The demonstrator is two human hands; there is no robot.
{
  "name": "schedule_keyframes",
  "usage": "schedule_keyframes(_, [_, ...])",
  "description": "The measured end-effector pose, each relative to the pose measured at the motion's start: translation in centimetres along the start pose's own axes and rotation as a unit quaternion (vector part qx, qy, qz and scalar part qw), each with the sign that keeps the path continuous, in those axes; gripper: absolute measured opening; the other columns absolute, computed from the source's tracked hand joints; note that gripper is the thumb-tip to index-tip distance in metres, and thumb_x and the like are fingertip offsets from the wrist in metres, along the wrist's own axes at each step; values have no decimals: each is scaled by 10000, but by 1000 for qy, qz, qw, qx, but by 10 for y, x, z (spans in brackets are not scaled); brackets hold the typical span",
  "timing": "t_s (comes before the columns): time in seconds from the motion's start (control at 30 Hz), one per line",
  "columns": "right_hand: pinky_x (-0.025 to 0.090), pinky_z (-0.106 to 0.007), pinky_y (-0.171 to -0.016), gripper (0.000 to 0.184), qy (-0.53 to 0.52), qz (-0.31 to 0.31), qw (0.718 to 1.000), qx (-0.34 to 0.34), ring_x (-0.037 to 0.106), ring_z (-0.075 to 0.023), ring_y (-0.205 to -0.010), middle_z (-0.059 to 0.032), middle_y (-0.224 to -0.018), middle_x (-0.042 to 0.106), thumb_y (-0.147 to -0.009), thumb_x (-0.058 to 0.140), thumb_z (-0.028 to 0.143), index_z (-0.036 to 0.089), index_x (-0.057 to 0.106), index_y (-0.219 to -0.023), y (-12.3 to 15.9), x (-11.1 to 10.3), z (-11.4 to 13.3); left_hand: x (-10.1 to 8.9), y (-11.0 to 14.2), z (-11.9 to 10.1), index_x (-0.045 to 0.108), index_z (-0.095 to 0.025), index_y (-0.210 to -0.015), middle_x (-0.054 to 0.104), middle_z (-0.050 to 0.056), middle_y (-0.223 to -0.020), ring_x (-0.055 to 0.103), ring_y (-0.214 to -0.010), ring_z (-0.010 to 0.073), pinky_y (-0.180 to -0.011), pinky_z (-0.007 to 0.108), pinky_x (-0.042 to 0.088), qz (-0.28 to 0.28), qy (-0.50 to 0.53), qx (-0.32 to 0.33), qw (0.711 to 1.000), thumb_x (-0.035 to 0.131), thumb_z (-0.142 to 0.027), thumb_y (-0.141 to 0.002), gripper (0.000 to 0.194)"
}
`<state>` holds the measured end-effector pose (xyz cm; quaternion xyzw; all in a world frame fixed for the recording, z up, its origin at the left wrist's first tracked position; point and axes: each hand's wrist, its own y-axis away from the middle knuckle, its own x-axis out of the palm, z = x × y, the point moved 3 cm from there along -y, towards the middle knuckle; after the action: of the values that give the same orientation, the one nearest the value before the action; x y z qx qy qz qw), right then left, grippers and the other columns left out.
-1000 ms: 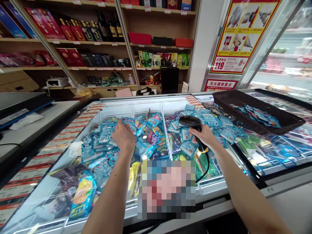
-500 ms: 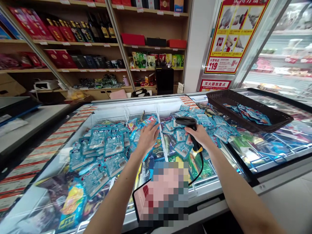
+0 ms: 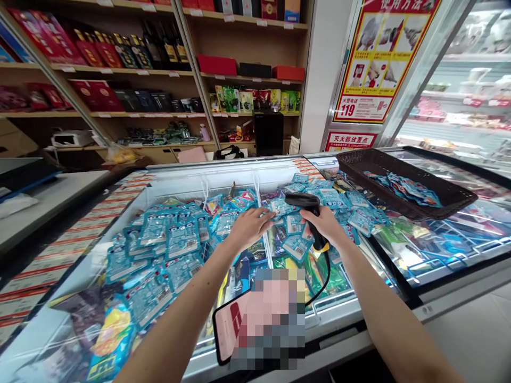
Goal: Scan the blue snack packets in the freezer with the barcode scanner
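Note:
My right hand is wrapped round the grip of a black barcode scanner, whose cable hangs down toward me. My left hand is held out over the chest freezer with its fingers stretched to the right; nothing shows in it. Below and left of it lie many blue foil packets with printed barcodes. A second spread of blue packets lies under and around the scanner. Nearest to me a phone lies by the freezer's front edge, partly blurred out.
A dark brown woven basket holding more blue packets stands at the right on the freezer. Price labels line the freezer's left side. Behind are shelves with boxes, bottles and bags, and a red-and-yellow poster on the wall.
My left hand has moved right and slightly down, away from the left packets toward the scanner. My right hand still holds the scanner in nearly the same place. The view has shifted slightly.

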<state>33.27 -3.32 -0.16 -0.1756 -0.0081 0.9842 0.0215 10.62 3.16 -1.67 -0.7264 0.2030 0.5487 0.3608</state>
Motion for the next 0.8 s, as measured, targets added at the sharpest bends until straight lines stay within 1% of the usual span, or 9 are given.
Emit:
schedule_keyframes(0.17, [486,-280,-446,357,4,5,1000,6,600,-183,-442,-47,-524,626,-795,546,530,189,584,-700,2,5,2,-9,23,-1,630,-268,-1122,588,95,-1135,529,-1049,255,-887,420,408,-45,12,-43,998,335,-435,-936,387])
schedule_keyframes(0.27, [483,-274,-442,359,10,13,1000,5,596,-178,-438,-44,-521,622,-800,543,526,181,595,-712,4,8,2,-8,26,-1,640,-208,-910,539,99,-1261,469,-1184,270,-983,447,366,-96,35,-45,994,374,-427,-925,345])
schedule_keyframes(0.33, [482,-275,-437,362,5,12,1000,0,607,-181,-451,-47,-557,631,-793,554,533,180,599,-725,4,9,2,-5,26,0,612,-195,-849,524,91,-1311,440,-1240,262,-1014,435,354,-97,59,-34,993,398,-422,-919,320])
schedule_keyframes(0.4, [483,-280,-435,367,1,13,1000,-3,615,-185,-461,-50,-592,638,-787,563,543,181,601,-735,4,9,1,-2,25,2,598,-195,-832,573,90,-1256,493,-1191,251,-978,416,388,-79,79,-39,993,419,-425,-911,302])
schedule_keyframes(0.47, [486,-287,-439,370,3,17,1000,-9,618,-188,-463,-51,-599,636,-789,560,544,181,603,-737,4,9,1,0,25,4,602,-204,-858,623,86,-1157,545,-1109,250,-937,415,405,-71,80,-61,992,452,-439,-894,281])
schedule_keyframes(0.53, [487,-291,-440,363,5,20,1000,-18,620,-188,-463,-54,-625,644,-794,556,536,180,603,-737,4,9,2,0,26,5,604,-219,-981,624,83,-1131,547,-1088,258,-941,433,387,-80,62,-87,991,492,-450,-871,279])
schedule_keyframes(0.67, [480,-280,-425,356,12,15,1000,-20,623,-180,-472,-69,-707,671,-790,564,534,183,598,-742,4,9,2,3,27,8,379,-250,-1372,521,107,-1304,445,-1221,281,-990,456,336,-77,57,-106,990,529,-418,-847,571])
schedule_keyframes(0.73, [476,-270,-420,356,16,15,1000,-12,626,-179,-480,-72,-718,679,-787,567,535,182,601,-756,4,10,2,6,26,10,332,-262,-1410,514,111,-1310,432,-1233,292,-992,462,328,-53,75,-106,990,534,-406,-841,621])
schedule_keyframes(0.8, [471,-263,-415,354,16,14,1000,-7,627,-178,-484,-73,-731,687,-788,568,528,176,608,-779,4,10,2,8,26,14,375,-250,-1389,541,119,-1245,472,-1176,299,-961,455,352,-47,96,-120,987,558,-405,-819,618])
